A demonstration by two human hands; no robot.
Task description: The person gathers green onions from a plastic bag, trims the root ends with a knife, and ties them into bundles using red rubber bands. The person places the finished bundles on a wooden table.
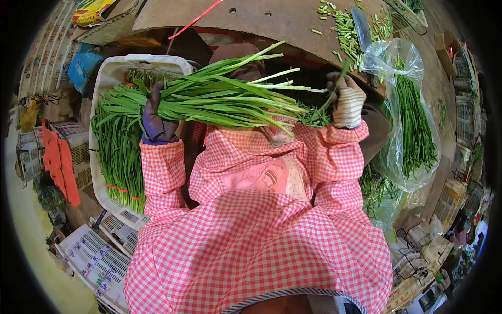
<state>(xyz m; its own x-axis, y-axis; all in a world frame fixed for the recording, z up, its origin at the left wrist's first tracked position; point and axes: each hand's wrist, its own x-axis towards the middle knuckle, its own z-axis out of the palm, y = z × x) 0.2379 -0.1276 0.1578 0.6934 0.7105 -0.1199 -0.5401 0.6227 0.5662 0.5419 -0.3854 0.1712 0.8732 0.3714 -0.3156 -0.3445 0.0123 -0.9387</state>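
My left hand (158,117), in a dark purple glove, is closed around a loose bunch of long green leafy stalks, likely garlic chives (231,94). Their pale stem ends point right, towards my other hand. My right hand (347,98), in a striped knit glove with dark fingers, pinches a thin green leaf beside those ends. Under my left hand stands a white plastic basket (96,165) holding more chives, some tied with red bands. Loose green trimmings (315,117) lie in my lap below my right hand.
A brown board (290,19) ahead bears chopped stem pieces (347,35) and a flat metal blade (361,29). To the right, a clear plastic bag (427,157) holds more chives. A blue bag (83,68) and stacked plastic crates (94,255) stand on the left.
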